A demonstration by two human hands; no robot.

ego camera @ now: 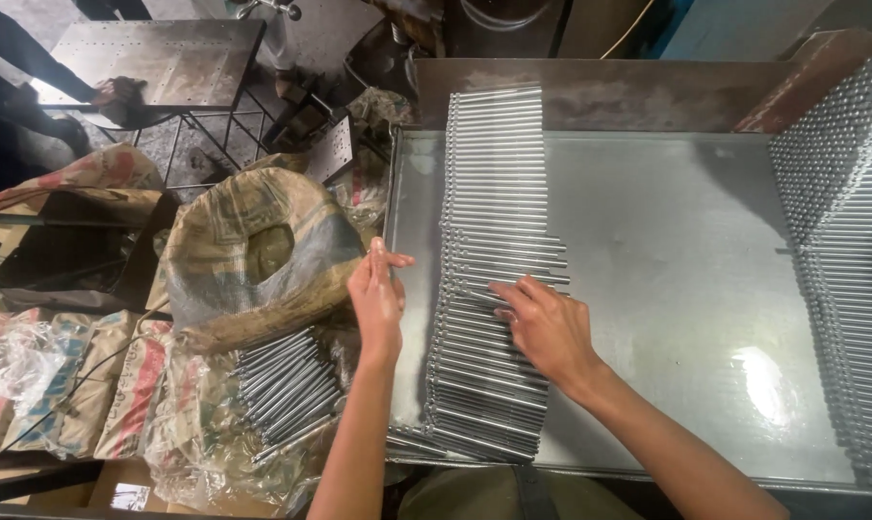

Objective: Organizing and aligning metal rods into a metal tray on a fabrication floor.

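Two bare hands work a long row of metal rods (489,279), too many to count, laid side by side along the left edge of a steel worktop (677,289). The left hand (378,294), fingers straight, presses the rod ends; the right hand (544,323) lies spread flat on top, gripping nothing. A second stack of rods (845,250) fills the right edge

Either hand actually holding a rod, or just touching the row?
Nothing is gripped. The right hand lies flat on the row of rods, fingertips on top; the left hand presses open against the row's left ends.
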